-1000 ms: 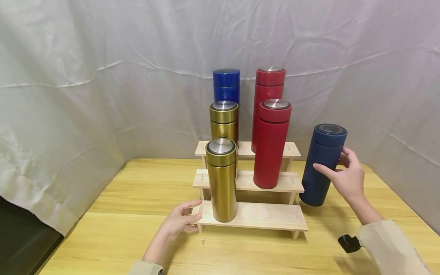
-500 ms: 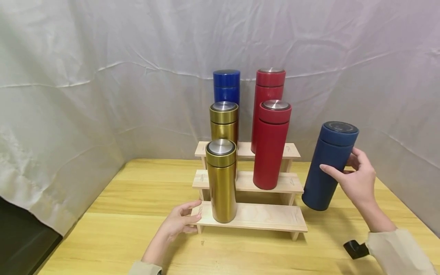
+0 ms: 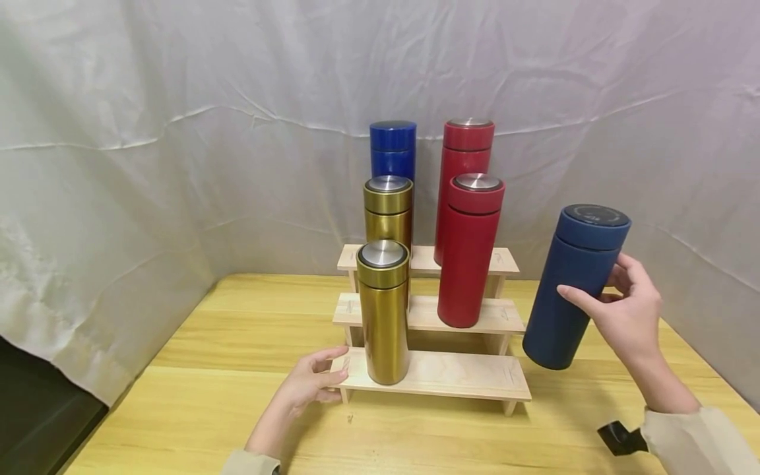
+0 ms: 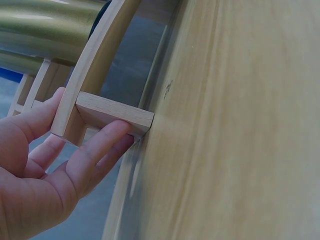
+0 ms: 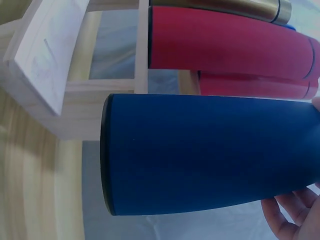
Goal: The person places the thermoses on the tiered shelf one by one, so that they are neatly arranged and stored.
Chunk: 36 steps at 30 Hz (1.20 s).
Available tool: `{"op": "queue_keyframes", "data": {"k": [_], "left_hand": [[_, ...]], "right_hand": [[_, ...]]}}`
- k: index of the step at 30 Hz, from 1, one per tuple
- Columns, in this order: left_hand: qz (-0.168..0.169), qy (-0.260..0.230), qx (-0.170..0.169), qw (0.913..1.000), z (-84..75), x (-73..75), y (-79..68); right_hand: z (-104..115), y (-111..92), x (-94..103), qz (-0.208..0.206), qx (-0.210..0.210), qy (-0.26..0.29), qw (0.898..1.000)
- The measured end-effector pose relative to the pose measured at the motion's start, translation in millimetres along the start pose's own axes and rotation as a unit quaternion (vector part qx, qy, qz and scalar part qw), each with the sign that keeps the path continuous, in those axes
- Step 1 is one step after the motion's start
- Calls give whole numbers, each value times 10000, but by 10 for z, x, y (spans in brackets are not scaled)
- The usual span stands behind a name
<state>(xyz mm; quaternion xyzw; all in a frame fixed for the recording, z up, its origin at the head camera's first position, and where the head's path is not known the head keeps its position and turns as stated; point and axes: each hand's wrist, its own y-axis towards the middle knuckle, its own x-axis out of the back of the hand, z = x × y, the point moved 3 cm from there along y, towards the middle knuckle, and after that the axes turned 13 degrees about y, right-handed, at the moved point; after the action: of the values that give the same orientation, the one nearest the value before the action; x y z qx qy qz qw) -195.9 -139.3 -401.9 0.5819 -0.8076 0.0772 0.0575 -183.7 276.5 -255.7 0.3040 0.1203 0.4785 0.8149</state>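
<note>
My right hand grips a navy thermos flask from its right side, thumb across the front. The flask leans to the right beside the stand, its base off the table, and spans the right wrist view. My left hand holds the left end of the bottom step of a three-step wooden stand. In the left wrist view its fingers press against the step's leg. A gold flask stands upright at the left of that step. On the middle step are another gold flask and a red flask.
On the top step, a bright blue flask stands at left and a second red flask at right, both partly hidden. The yellowish wood table meets grey cloth behind. A black object lies at lower left.
My right hand has carried the navy flask to the right and up towards me, away from the stand, tilting it a little more. My left hand has stayed on the step's end.
</note>
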Motion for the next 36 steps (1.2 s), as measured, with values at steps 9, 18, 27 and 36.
{"op": "queue_keyframes", "data": {"k": [9,18,27,36], "left_hand": [[25,-37,12,10000,4,0,5],[13,-33,58,10000,6,1,5],[6,-51,42,10000,12,1,9],[86,-59,-25,9999,4,4,3]], "right_hand": [[141,-55,-44,105,84,99,9999],[178,-158,-186,451,120,122,9988],[195,-264,-338,584,221,436,9971],[182,-402,-525,910,262,761,9926]]}}
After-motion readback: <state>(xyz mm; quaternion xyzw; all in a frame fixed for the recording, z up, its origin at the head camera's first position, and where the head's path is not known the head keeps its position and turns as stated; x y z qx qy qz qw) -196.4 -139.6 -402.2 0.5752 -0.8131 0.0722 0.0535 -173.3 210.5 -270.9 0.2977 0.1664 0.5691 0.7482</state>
